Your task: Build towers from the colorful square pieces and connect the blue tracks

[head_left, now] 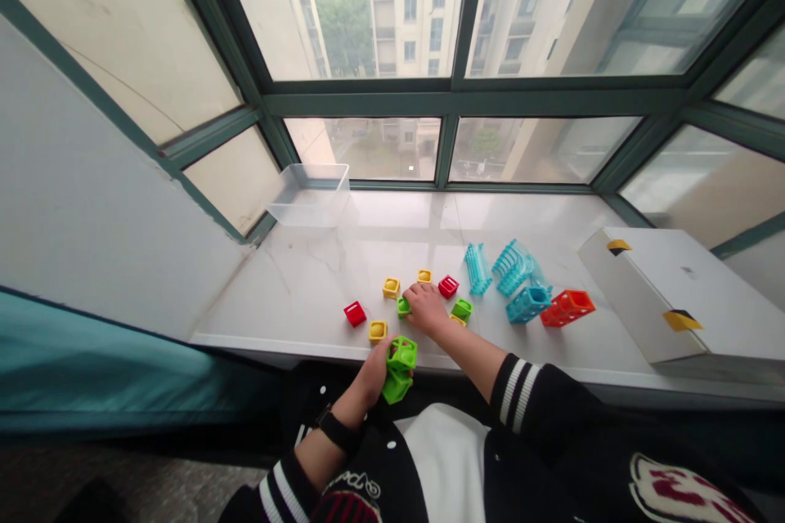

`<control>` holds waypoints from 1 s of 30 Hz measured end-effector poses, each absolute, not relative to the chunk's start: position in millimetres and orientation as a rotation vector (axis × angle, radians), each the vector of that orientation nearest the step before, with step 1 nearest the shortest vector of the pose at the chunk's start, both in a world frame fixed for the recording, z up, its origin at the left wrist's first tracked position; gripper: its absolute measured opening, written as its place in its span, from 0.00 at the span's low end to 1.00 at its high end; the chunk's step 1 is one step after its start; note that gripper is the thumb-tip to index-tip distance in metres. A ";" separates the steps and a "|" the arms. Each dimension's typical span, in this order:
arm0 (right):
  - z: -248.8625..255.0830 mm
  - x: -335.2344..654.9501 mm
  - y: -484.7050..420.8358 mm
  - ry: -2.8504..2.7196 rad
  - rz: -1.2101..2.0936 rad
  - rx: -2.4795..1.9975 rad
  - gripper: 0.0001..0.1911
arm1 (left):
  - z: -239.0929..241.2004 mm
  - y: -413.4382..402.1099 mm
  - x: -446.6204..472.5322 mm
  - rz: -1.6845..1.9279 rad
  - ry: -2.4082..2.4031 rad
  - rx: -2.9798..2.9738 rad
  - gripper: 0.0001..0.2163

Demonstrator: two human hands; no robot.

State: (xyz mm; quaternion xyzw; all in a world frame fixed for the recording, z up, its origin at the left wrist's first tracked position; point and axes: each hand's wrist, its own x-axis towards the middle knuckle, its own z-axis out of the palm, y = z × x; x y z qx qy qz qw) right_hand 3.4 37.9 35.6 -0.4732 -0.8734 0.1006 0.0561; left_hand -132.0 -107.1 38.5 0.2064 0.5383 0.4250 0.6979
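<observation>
1. A white stone sill [307, 278] ran under a big window [392, 98], and tall buildings showed outside.
2. In the low middle of the frame, the left hand [368, 380] had its fingers curled tight around two stacked green blocks [400, 366], right at the near edge of the sill.
3. Just above it, the right hand [425, 306] lay on the sill with its fingers bent down over a little green cube [403, 307]. They touched it, but I could not tell if they pinched it.
4. The green blocks looked like hollow plastic frames, so they were likely light, hard and a bit smooth. Holding them by two flat sides, or hooking a finger through a hole, would probably work best.
5. Close around the right hand sat yellow cubes [391, 288], red cubes [354, 313] and another green cube [462, 309], each apart from the others.
6. Further right lay blue ridged pieces [513, 264], a blue frame block [527, 302] and an orange frame block [567, 307].
7. A white box [668, 294] sat at the right, and a clear tub [310, 194] at the upper left of the sill.
</observation>
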 end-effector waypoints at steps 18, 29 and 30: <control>84.4 117.4 -22.0 -2.123 0.402 -1.259 0.20 | 94.4 79.0 -217.0 0.605 1.996 1.782 0.22; 97.4 203.3 -71.5 -1.842 0.202 -1.353 0.17 | 68.9 174.8 -138.7 -0.155 1.870 2.113 0.25; 97.2 206.2 -71.0 -1.831 0.190 -1.359 0.17 | 68.4 176.5 -137.2 -0.176 1.864 2.117 0.26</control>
